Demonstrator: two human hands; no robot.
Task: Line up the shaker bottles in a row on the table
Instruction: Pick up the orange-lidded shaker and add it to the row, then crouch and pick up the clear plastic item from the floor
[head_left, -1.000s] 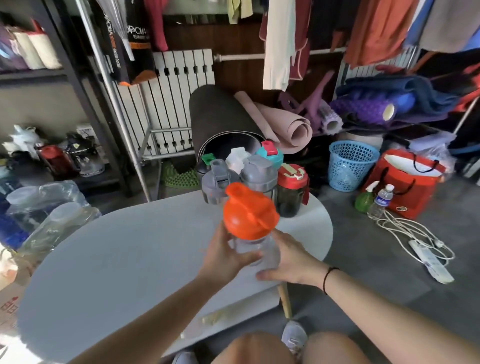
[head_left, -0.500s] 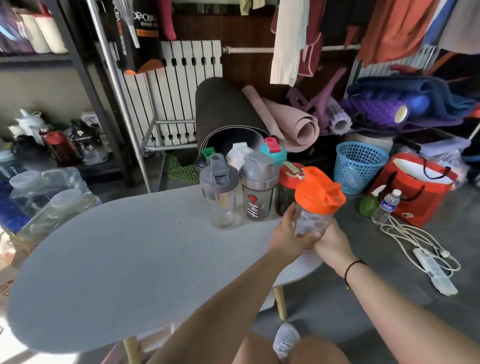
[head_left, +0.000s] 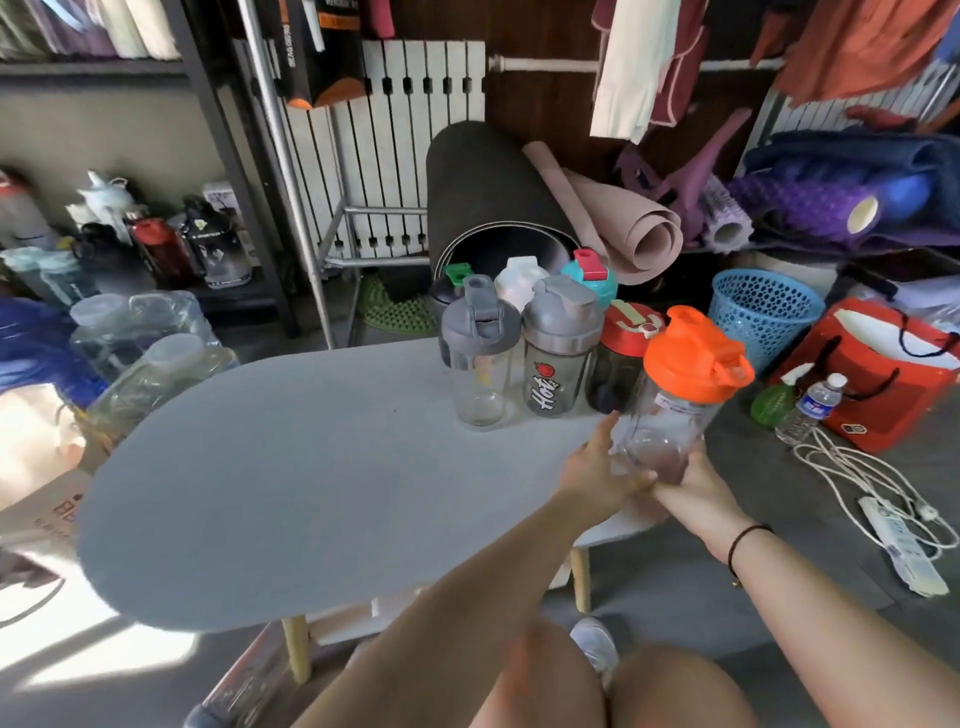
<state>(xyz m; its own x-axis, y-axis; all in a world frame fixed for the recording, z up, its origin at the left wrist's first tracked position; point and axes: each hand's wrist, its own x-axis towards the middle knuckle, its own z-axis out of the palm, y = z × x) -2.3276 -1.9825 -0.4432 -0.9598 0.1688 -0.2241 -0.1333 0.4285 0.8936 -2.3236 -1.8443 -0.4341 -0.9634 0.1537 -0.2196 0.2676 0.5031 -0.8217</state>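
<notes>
A clear shaker bottle with an orange lid (head_left: 675, 395) is tilted to the right at the right end of the grey oval table (head_left: 291, 478). My left hand (head_left: 597, 467) and my right hand (head_left: 685, 483) both grip its base. Just left of it stand a red-lidded dark bottle (head_left: 618, 358), a grey-lidded "Hot" bottle (head_left: 556, 348) and a clear grey-lidded bottle (head_left: 480, 353). Behind them cluster a green-capped dark bottle (head_left: 449, 291), a white-lidded one (head_left: 519, 280) and a teal-lidded one (head_left: 589, 273).
Rolled mats (head_left: 519, 197) lean behind the table. A blue basket (head_left: 758, 317), a red bag (head_left: 878, 374), a water bottle (head_left: 810, 410), a green spray bottle (head_left: 774, 400) and a power strip (head_left: 898, 545) lie on the floor at right. Shelves with bottles (head_left: 166, 249) stand at left.
Both hands carried the orange-lidded bottle from in front of me to the right end of the table, beside the red-lidded bottle, and lowered it.
</notes>
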